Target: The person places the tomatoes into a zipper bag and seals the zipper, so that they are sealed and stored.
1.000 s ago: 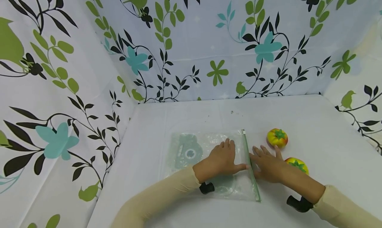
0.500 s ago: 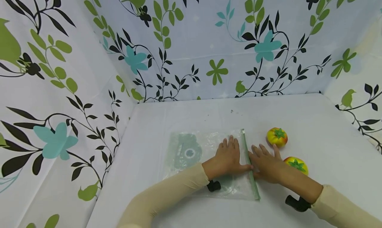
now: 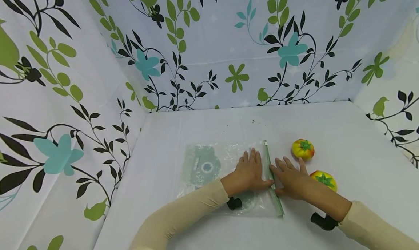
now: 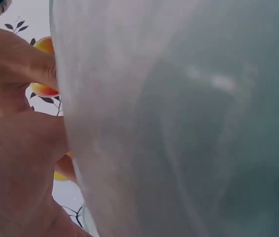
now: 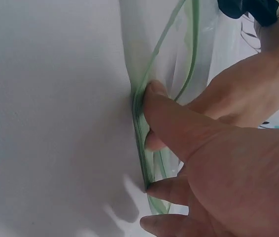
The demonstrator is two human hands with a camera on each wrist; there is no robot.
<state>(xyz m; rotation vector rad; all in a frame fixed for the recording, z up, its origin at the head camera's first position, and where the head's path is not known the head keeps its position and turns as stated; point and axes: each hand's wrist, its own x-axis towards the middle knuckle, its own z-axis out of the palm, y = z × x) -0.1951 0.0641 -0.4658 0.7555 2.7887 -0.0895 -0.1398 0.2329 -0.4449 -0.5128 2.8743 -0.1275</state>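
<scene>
Parting the green edge [image 3: 278,203] of the plastic bag [image 3: 226,161] seems to be the present step. The bag lies on the surface [image 3: 196,126]; the left hand [image 3: 247,174] rests on it, fingers extended. The right hand [image 3: 290,181] touches its edge, fingers spread. Beyond this edge lie two fruits [image 3: 302,150]. Next move probably calls for parting it wider.

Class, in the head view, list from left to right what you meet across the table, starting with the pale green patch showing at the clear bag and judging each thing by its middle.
Pale green patch, left hand, green zip strip, right hand, farther yellow fruit, nearer yellow fruit.
</scene>
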